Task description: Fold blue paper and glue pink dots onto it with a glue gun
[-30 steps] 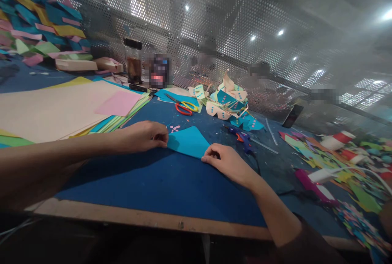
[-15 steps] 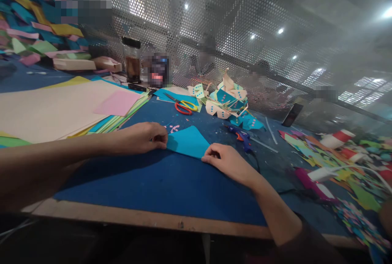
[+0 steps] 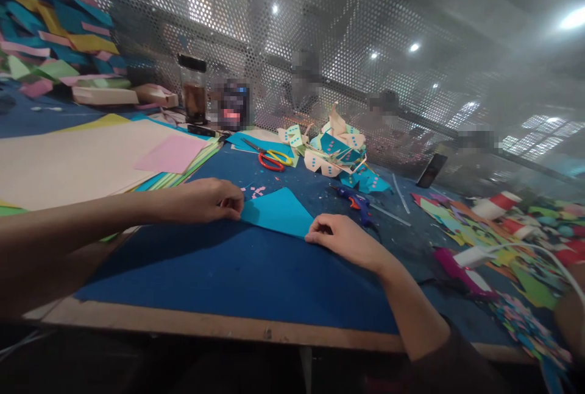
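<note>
A folded sheet of blue paper [image 3: 280, 212], roughly triangular with its peak pointing away from me, lies on the blue tabletop [image 3: 237, 278]. My left hand [image 3: 218, 200] pinches its left corner, fingers curled together. At the right corner, my right hand [image 3: 336, 235] is closed with thumb and fingertips on the paper's edge. Small pink paper bits [image 3: 256, 192] lie just behind the sheet. Beyond them rest scissors [image 3: 273, 159] with one red and one yellow handle. A blue glue gun [image 3: 359, 204] lies behind my right hand.
Large paper sheets [image 3: 82, 156] are stacked at left, with a pink sheet [image 3: 173, 153] on top. Behind stand a lidded jar [image 3: 194, 92] and dotted paper shapes [image 3: 336, 147]. Coloured scraps [image 3: 461, 217] and a magenta device [image 3: 464, 272] lie at right. The table's wooden edge [image 3: 219, 324] is nearest me.
Both hands keep hold of the blue paper's corners and have spread very slightly apart. The view has shifted a little; the other things lie as before.
</note>
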`<move>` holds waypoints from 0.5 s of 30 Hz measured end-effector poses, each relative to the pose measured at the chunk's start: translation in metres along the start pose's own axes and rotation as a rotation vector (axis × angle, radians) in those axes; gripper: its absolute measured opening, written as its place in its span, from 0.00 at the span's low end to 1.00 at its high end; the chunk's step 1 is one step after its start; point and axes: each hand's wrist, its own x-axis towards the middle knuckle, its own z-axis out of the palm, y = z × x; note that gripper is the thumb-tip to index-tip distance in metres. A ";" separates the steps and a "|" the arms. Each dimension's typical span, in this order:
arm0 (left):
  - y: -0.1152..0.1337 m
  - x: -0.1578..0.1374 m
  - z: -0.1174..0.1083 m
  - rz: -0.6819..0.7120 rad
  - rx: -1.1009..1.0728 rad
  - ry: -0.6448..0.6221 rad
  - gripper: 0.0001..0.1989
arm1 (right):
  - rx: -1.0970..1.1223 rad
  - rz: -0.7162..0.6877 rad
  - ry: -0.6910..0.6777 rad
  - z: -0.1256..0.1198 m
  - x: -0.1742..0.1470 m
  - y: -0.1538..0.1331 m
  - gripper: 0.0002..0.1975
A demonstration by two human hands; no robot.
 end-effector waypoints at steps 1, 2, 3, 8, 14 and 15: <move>-0.001 0.000 0.000 0.001 0.002 -0.006 0.07 | -0.003 -0.002 -0.001 -0.001 0.000 0.001 0.10; -0.002 0.000 -0.001 0.002 0.002 -0.012 0.07 | -0.008 -0.002 -0.003 -0.001 0.000 0.002 0.10; -0.002 0.001 -0.001 0.003 0.000 -0.012 0.07 | -0.012 0.000 -0.005 -0.002 0.000 0.002 0.10; -0.004 0.002 -0.004 -0.011 -0.015 -0.039 0.07 | -0.036 0.018 -0.016 -0.005 -0.001 0.006 0.10; -0.003 0.000 -0.003 0.003 -0.016 -0.018 0.06 | -0.037 0.013 -0.014 -0.005 -0.001 0.006 0.10; -0.002 -0.001 -0.002 0.020 -0.015 -0.008 0.06 | -0.036 0.014 -0.014 -0.005 -0.001 0.006 0.10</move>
